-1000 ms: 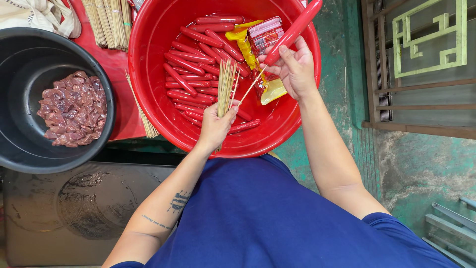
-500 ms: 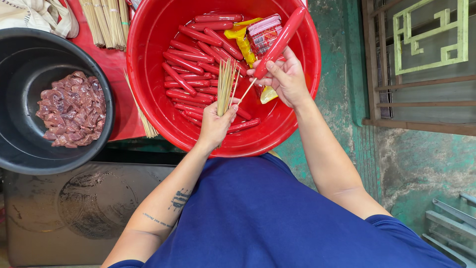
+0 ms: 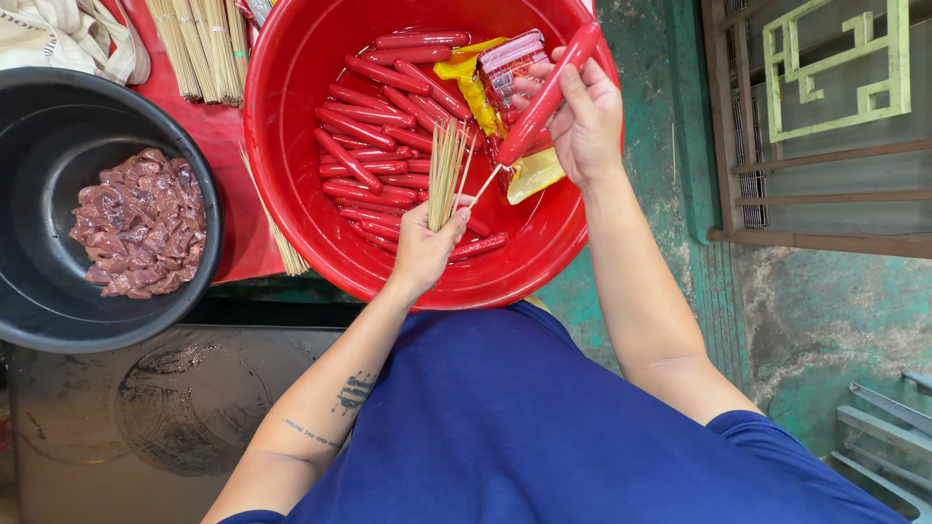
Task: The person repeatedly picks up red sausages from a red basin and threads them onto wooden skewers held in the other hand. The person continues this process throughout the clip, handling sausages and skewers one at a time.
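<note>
While right hand (image 3: 585, 121) gripped 1 red sausage (image 3: 546, 94) over red basin (image 3: 291, 68), skewer (image 3: 482, 184) entered its lower end; left hand (image 3: 424, 245) pinched bundle of sticks (image 3: 445, 170); black tub (image 3: 39, 107) with raw meat (image 3: 138, 223) stood left.

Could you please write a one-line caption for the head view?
Right hand holds a red sausage on a skewer; left hand grips bamboo skewers over a red basin.

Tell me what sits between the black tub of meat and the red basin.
In the head view, between the black tub and the red basin lies a strip of red cloth with loose bamboo skewers on it.
</note>
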